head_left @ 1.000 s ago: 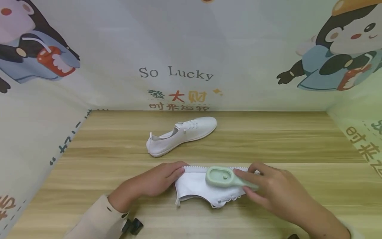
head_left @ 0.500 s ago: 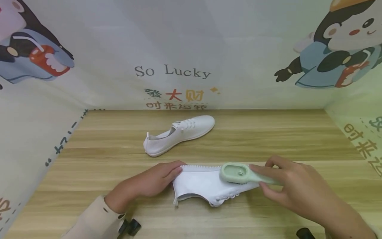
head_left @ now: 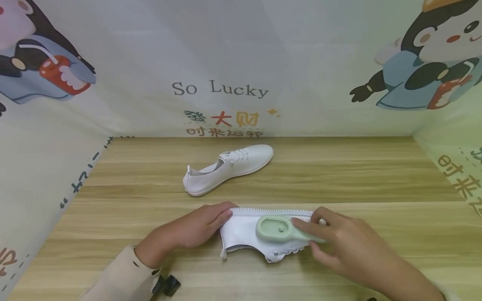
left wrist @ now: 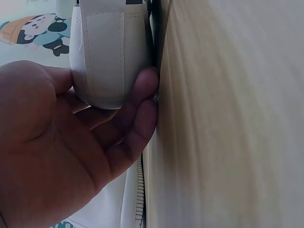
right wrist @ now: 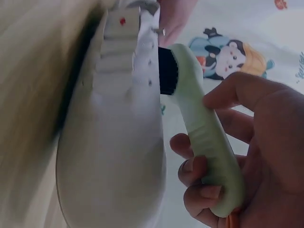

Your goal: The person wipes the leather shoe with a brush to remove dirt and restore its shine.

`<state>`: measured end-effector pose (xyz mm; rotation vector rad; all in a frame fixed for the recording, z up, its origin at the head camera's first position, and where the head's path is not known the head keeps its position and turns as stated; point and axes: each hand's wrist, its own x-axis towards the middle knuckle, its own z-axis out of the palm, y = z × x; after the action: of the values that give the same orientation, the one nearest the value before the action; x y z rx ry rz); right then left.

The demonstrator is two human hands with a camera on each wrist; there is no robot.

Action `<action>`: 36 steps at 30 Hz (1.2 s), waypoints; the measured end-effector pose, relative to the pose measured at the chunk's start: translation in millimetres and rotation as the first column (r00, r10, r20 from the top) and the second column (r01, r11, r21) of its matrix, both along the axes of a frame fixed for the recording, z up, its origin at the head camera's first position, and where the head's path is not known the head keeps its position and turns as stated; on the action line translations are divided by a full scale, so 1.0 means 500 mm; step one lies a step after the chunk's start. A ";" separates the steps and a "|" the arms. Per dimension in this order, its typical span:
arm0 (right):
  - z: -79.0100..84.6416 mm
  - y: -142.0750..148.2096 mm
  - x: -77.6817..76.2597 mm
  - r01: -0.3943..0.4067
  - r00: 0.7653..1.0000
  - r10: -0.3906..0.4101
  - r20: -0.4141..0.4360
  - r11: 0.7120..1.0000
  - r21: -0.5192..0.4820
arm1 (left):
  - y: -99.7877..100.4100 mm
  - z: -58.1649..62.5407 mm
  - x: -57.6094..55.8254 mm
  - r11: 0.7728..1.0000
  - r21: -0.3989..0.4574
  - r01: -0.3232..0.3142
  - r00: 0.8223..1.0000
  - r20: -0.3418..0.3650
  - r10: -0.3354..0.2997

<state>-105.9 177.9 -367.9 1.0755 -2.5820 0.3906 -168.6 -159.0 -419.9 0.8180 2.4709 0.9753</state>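
A white lace-up shoe point(head_left: 239, 232) lies on its side, sole edge away from me. My left hand point(head_left: 199, 225) grips its heel, with thumb and fingers around the back of the shoe point(left wrist: 107, 57) in the left wrist view. My right hand point(head_left: 350, 246) holds a pale green brush point(head_left: 273, 229) by its handle. In the right wrist view, dark bristles point(right wrist: 167, 71) meet the upper side of the shoe near the lace holes. Fingers point(right wrist: 194, 171) curl round the brush handle there. The shoe's toe is partly hidden behind my right hand in the head view.
Another white shoe point(head_left: 229, 169) stands upright farther back on the wooden table point(head_left: 357, 167). Printed cloth walls point(head_left: 320, 83) enclose the back and both sides. A black strap piece point(head_left: 167, 285) sits at my left wrist.
The brush slid right toward the toe, then came back left along the shoe's side, and sits slightly lower than one second ago. The left hand keeps its grip on the heel.
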 end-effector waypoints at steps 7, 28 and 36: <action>-0.014 -0.018 0.008 -0.028 1.000 0.027 0.011 0.998 0.058 | 0.000 -0.002 0.000 1.000 -0.003 -0.007 1.000 -0.004 0.007; 0.021 0.019 0.011 0.066 0.997 -0.063 -0.045 0.996 0.055 | 0.000 -0.001 -0.003 1.000 0.008 0.001 1.000 -0.005 0.000; 0.034 0.033 0.021 0.126 0.991 -0.129 0.023 0.988 0.086 | 0.001 -0.004 0.000 1.000 0.014 0.007 1.000 -0.007 -0.007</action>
<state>-95.5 194.3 -350.7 0.9311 -2.6965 0.2696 -168.8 -158.6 -421.9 0.8349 2.4680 0.9903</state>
